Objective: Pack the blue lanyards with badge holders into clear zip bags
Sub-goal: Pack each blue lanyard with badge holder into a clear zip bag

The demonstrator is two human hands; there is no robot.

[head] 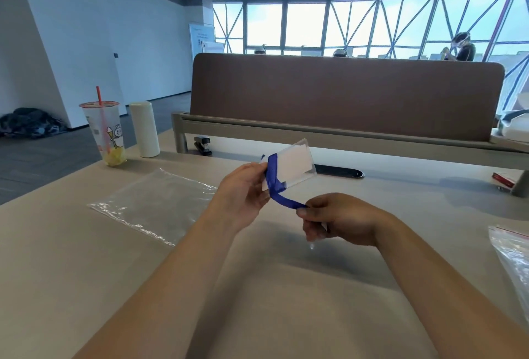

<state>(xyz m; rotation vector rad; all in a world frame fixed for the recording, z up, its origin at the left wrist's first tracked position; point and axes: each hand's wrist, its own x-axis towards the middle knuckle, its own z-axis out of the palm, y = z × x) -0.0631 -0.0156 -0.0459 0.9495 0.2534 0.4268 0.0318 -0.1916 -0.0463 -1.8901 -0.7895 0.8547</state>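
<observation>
My left hand (243, 192) holds a clear badge holder (294, 162) with a white card inside, raised above the desk. A blue lanyard (274, 178) is wrapped around the holder's left end. Its free end runs down to my right hand (335, 220), which pinches the strap between thumb and fingers. A small clear clip piece hangs below my right hand. One clear zip bag (154, 204) lies flat on the desk to the left of my hands. Another zip bag (512, 255) with a red seal line lies at the right edge.
A drink cup with a red straw (104, 132) and a white cylinder (144, 129) stand at the back left. A black stapler (203, 144) sits near the brown desk divider (343, 95). A red item (502, 181) lies at the right. People are seen beyond the divider.
</observation>
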